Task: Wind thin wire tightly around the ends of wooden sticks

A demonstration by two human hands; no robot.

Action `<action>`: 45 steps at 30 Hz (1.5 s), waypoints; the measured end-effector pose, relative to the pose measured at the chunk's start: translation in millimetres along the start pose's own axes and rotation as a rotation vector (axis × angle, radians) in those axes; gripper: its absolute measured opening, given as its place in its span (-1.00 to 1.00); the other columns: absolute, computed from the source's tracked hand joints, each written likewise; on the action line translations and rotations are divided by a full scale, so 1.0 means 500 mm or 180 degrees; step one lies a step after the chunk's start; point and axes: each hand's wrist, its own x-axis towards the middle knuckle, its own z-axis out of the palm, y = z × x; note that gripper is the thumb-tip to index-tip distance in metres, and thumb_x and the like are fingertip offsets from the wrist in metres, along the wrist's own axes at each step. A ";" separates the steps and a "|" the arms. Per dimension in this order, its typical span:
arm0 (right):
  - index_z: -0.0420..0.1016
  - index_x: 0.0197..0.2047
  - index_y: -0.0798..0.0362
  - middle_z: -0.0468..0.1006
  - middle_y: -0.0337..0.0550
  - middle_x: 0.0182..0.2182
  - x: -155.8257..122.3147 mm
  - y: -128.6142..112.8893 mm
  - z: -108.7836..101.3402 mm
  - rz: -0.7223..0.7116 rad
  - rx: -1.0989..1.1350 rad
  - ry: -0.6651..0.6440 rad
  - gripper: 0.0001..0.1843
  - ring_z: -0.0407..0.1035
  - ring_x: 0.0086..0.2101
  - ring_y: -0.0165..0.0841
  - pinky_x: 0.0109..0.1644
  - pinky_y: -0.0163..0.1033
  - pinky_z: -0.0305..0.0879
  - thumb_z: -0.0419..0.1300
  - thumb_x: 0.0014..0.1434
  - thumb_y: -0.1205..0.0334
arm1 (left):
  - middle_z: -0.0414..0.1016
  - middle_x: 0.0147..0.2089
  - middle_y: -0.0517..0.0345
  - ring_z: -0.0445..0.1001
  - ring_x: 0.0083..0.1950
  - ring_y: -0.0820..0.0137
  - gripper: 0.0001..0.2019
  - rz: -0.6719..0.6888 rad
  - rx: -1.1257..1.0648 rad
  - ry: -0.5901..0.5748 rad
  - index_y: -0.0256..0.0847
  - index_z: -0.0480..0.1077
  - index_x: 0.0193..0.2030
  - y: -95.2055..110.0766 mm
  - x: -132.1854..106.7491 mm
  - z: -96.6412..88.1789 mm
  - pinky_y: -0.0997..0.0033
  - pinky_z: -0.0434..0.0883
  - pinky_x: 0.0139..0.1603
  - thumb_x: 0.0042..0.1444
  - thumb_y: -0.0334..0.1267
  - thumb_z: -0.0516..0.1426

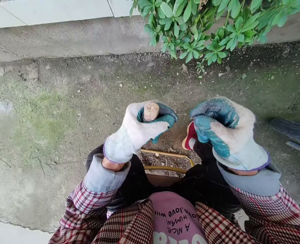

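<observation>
My left hand [145, 122], in a white knit glove with a teal coated palm, is closed around a wooden handle [151, 112]. Only the handle's rough, pale brown end shows, sticking up between thumb and fingers; the rest is hidden by the glove. To its right, my right hand [222, 130] wears a matching glove with dirt on it. Its thumb and fingertips are pressed together, and I cannot make out whether anything is between them. A small gap separates the two hands, both held above my lap.
Between my knees is a yellow metal frame [167, 153] with bits of dry debris on the ground inside it. A leafy green bush [190, 30] hangs over the low concrete ledge [71, 39] ahead. Dark flat objects [293, 130] lie at the right. My red shoe [190, 135] rests on mossy ground.
</observation>
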 end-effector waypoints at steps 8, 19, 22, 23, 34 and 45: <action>0.56 -0.03 -0.09 0.69 -0.26 -0.36 0.001 0.003 0.023 0.0387 0.0330 -0.0144 -0.65 0.55 -0.50 -0.34 -0.46 -0.25 0.55 0.42 0.24 -0.09 | 0.58 -0.47 0.21 0.50 -0.53 0.42 -0.83 0.0148 0.0138 0.0120 -0.20 0.63 -0.27 -0.021 0.012 0.007 0.52 0.41 -0.64 -0.01 -0.27 0.25; 0.62 -0.06 -0.07 0.73 -0.23 -0.24 -0.007 0.000 0.018 0.0007 -0.0450 -0.0201 -0.83 0.65 -0.31 -0.26 -0.21 -0.17 0.65 0.35 0.29 0.12 | 0.67 -0.31 0.14 0.64 -0.33 0.32 -0.85 0.0486 0.0610 0.0259 -0.22 0.62 -0.21 -0.033 0.015 0.011 0.43 0.59 -0.39 0.06 -0.28 0.29; 0.63 -0.02 -0.10 0.73 -0.23 -0.21 -0.010 -0.002 0.012 -0.0158 -0.0918 -0.0244 -0.81 0.67 -0.22 -0.21 -0.12 -0.12 0.65 0.33 0.29 0.15 | 0.69 -0.25 0.13 0.67 -0.23 0.30 -0.85 0.0589 0.0749 0.0330 -0.21 0.63 -0.20 -0.034 0.011 0.014 0.42 0.62 -0.25 0.06 -0.30 0.30; 0.63 -0.02 -0.10 0.74 -0.23 -0.21 -0.011 -0.003 0.010 -0.0214 -0.1078 -0.0233 -0.81 0.67 -0.21 -0.19 -0.11 -0.10 0.64 0.33 0.29 0.16 | 0.70 -0.23 0.13 0.68 -0.20 0.30 -0.85 0.0622 0.0786 0.0353 -0.21 0.63 -0.20 -0.034 0.009 0.015 0.41 0.63 -0.22 0.07 -0.30 0.30; 0.63 -0.08 -0.14 0.73 -0.23 -0.29 -0.017 -0.013 0.005 -0.0583 -0.2164 -0.0227 -0.85 0.65 -0.31 -0.14 -0.19 -0.06 0.56 0.33 0.27 0.21 | 0.70 -0.23 0.20 0.66 -0.17 0.27 -0.85 0.1213 0.1666 0.0347 -0.04 0.65 -0.15 -0.024 -0.024 0.014 0.30 0.60 -0.05 0.12 -0.29 0.34; 0.61 -0.20 -0.08 0.71 -0.14 -0.33 -0.023 -0.022 0.005 -0.0882 -0.2801 -0.0143 -0.92 0.62 -0.32 -0.12 -0.26 -0.08 0.46 0.28 0.30 0.15 | 0.73 -0.18 0.19 0.68 -0.19 0.33 -0.82 0.1230 0.1265 0.0216 -0.17 0.66 -0.11 -0.019 -0.033 0.019 0.40 0.59 -0.12 0.14 -0.28 0.35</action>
